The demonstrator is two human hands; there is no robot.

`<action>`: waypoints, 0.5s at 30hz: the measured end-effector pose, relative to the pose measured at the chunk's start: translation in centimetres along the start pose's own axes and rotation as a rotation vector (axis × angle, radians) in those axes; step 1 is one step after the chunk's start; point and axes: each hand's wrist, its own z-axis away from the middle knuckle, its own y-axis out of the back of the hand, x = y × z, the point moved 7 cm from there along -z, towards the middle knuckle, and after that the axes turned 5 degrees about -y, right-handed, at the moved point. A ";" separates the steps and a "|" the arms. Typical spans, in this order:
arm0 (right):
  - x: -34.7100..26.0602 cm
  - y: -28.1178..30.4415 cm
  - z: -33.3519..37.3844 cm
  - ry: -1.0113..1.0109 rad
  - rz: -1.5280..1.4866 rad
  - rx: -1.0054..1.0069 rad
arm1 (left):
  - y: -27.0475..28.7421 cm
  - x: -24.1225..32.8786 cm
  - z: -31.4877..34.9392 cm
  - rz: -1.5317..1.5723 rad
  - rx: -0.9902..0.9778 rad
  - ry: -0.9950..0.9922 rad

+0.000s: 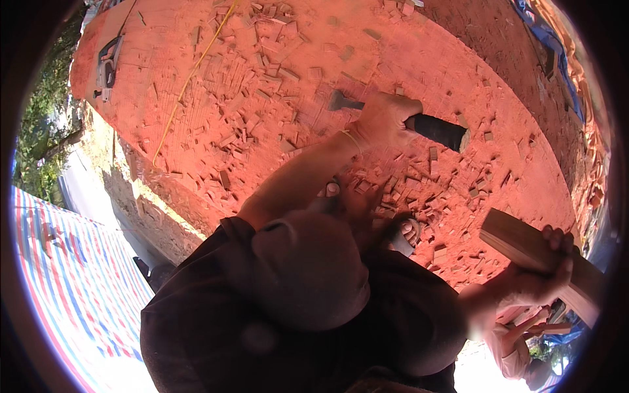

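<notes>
My left hand [385,119] is closed round a chisel-like tool, with my arm stretched forward over the reddish ground. Its black-wrapped handle [440,132] sticks out to the right of my fist and ends in bare wood. On the other side shows its flared, dull metal blade [343,101]. Over at the lower right, my right hand [540,278] grips a thick wooden block [524,243], fingers wrapped over its edge. The block slants down to the right and its far end runs into the dark rim of the picture.
Small wood offcuts [419,187] lie scattered over the reddish ground [393,59], around my feet [407,230] too. A yellow cord [190,82] crosses at the left, near a grey power tool [107,65]. Striped sheeting [72,281] hangs lower left. Another person [511,350] is at lower right.
</notes>
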 end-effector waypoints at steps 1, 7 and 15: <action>4.8 -2.2 2.2 -0.304 0.046 -0.122 | 0.0 0.0 0.1 0.016 0.011 0.004; 14.5 4.1 6.8 -0.464 0.817 -0.385 | -0.3 -0.1 -0.6 -0.073 0.010 -0.093; 3.6 0.0 1.3 -0.259 -0.151 0.120 | -1.2 -0.3 0.7 -0.054 -0.029 -0.039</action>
